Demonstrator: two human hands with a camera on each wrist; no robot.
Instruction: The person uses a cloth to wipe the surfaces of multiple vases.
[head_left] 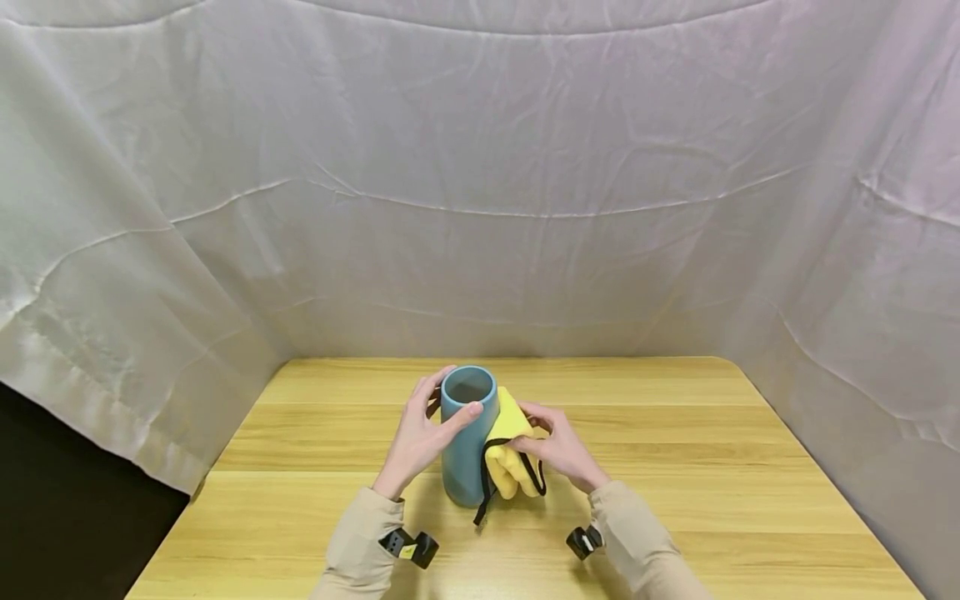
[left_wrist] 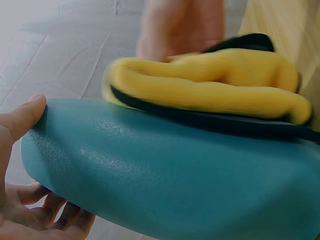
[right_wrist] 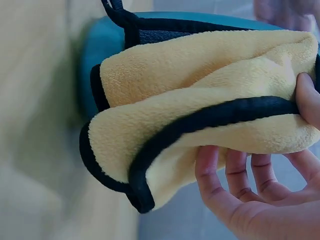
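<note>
A tall blue vase [head_left: 462, 458] with an open round mouth stands upright on the wooden table. My left hand [head_left: 422, 425] grips it near the rim, thumb on the near side and fingers around the far left side. Against the vase's right side lies a folded yellow cloth [head_left: 510, 467] with black edging and a dark hanging loop. My right hand [head_left: 557, 442] holds this cloth between thumb and fingers, as the right wrist view also shows with the cloth [right_wrist: 225, 75] bunched in folds. In the left wrist view the cloth [left_wrist: 210, 95] touches the vase wall [left_wrist: 165, 165].
The light wooden table [head_left: 675, 467] spreads out around both hands. Pale grey fabric curtains [head_left: 525, 167] enclose it at the back and both sides. A dark area [head_left: 60, 500] lies beyond the table's left edge.
</note>
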